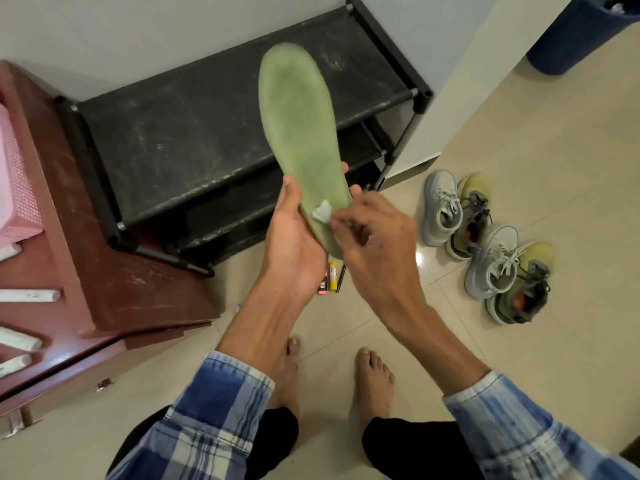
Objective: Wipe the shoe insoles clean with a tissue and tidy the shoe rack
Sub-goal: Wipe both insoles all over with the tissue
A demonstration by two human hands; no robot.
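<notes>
A long green insole [301,129] stands nearly upright in front of me, toe end up, over the black shoe rack [194,140]. My left hand [294,237] grips its heel end from below, thumb on the left edge and fingertips showing on the right edge. My right hand [374,244] pinches a small crumpled white tissue [322,211] against the lower part of the insole. The heel tip is hidden behind my right hand.
Two pale grey sneakers [443,209] and two olive-green sneakers [519,289] lie on the tile floor at right. A reddish-brown cabinet [104,271] stands left of the rack. Small lighters [332,275] lie on the floor below my hands. A dark blue bin [581,32] stands far right.
</notes>
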